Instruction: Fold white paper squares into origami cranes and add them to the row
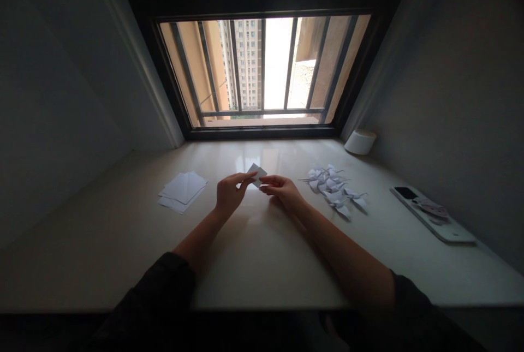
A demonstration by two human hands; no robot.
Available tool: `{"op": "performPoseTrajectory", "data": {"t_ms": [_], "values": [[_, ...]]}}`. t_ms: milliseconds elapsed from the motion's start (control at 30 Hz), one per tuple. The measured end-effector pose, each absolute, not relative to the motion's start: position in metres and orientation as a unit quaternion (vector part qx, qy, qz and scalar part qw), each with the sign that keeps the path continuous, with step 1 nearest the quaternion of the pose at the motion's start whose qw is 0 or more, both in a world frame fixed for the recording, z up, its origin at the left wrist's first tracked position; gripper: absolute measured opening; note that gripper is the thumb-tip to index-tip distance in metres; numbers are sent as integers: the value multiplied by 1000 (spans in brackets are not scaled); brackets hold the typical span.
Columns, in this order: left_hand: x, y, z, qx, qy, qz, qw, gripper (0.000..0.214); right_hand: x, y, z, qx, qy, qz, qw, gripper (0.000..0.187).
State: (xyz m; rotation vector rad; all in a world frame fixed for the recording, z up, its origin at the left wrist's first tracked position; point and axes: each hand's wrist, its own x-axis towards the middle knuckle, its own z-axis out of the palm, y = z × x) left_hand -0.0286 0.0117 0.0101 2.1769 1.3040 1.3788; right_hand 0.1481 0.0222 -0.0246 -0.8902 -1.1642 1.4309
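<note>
Daylight is coming through a barred window (278,68) at the top of the frame and shining on a smooth, pale desk (245,264). In the middle, a person is holding a small folded paper (254,168) up. The left hand (231,191) is pinching it between thumb and fingers, and the right hand (285,189) is gripping its right side with the fingertips. The paper is probably feeling light, a bit stiff where it is doubled, and easy to tear, so a soft pinch at the edges is likely working best. Thin, flat white sheets (184,187) are lying in a loose pile at the left. Pointy, crisp folded shapes (334,198) are crowding together right of the middle.
</note>
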Motion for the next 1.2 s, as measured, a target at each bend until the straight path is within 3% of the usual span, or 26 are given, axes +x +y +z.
{"op": "performPoseTrajectory", "data": {"t_ms": [500, 1000, 1200], "values": [[-29, 16, 4, 729, 468, 477, 151, 22, 146, 19, -17, -339, -546, 543, 541, 46], [-30, 14, 6, 741, 457, 467, 152, 24, 147, 16, -12, -363, -556, 522, 536, 41], [-27, 13, 7, 739, 452, 468, 174, 23, 141, 14, -14, -391, -550, 463, 575, 27]]}}
